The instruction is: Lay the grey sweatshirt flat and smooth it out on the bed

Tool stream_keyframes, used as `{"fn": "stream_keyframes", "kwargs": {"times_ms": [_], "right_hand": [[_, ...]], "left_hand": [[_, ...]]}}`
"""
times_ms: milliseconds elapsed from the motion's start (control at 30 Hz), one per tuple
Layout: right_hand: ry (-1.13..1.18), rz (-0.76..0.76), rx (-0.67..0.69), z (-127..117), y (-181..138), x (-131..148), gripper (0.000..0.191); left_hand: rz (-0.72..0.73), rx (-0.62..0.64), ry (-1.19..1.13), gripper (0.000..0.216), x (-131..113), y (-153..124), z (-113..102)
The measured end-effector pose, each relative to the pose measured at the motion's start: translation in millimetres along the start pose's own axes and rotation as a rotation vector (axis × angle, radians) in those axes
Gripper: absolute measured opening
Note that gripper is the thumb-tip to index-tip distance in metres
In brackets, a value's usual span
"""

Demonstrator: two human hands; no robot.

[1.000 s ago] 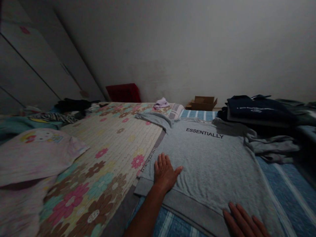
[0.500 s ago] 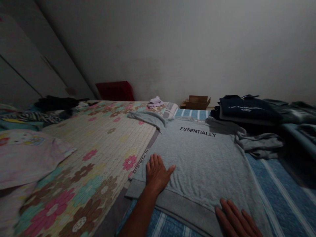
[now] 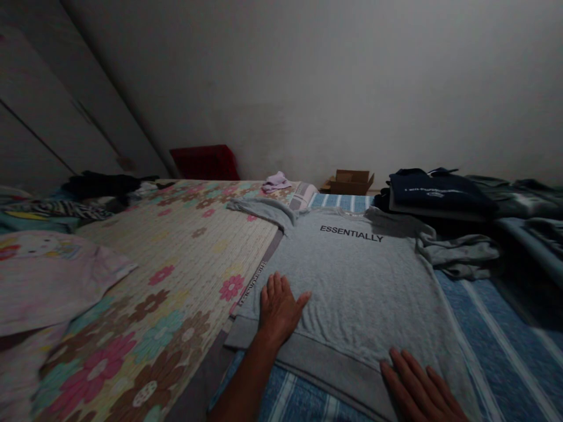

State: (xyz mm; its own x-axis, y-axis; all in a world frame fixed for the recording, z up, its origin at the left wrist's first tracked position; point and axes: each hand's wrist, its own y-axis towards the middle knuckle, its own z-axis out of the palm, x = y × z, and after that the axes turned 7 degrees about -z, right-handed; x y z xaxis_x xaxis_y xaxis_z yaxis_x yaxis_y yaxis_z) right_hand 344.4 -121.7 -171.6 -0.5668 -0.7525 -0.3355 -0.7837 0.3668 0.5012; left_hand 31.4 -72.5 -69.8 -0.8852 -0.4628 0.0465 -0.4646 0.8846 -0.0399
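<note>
A grey sweatshirt [image 3: 360, 275] printed "ESSENTIALLY" lies spread flat, front up, on a blue striped sheet [image 3: 497, 328]. My left hand [image 3: 278, 309] rests flat on its lower left part near the hem, fingers stretched out. My right hand [image 3: 420, 387] lies flat on the lower right hem, fingers apart, partly cut off by the bottom edge. Neither hand holds anything. The sweatshirt's left sleeve [image 3: 264, 209] lies over the flowered mat, and its right sleeve [image 3: 460, 255] is bunched at the right.
A flowered mat [image 3: 176, 275] covers the left half of the bed. A pink printed garment [image 3: 53, 281] lies at the left. Folded dark clothes [image 3: 435, 190] are stacked at the back right. A cardboard box [image 3: 349, 181] and a red crate [image 3: 204, 162] stand by the wall.
The view has shifted slightly to the right. Both hands stay flat on the sweatshirt and have slid a little toward its hem.
</note>
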Motion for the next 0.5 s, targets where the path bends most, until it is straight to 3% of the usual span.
{"fn": "stream_keyframes", "kwargs": {"times_ms": [133,267,500], "right_hand": [[0.073,0.128,-0.034,-2,4,9,0.062],[0.063,0.106,-0.005,-7,9,10,0.061],[0.039,0.076,-0.015,-13,13,6,0.060]], "left_hand": [[0.051,0.003,0.013,0.084,3,-9,0],[0.054,0.067,0.016,0.088,6,-11,5],[0.051,0.027,0.038,0.087,6,-14,5]]}}
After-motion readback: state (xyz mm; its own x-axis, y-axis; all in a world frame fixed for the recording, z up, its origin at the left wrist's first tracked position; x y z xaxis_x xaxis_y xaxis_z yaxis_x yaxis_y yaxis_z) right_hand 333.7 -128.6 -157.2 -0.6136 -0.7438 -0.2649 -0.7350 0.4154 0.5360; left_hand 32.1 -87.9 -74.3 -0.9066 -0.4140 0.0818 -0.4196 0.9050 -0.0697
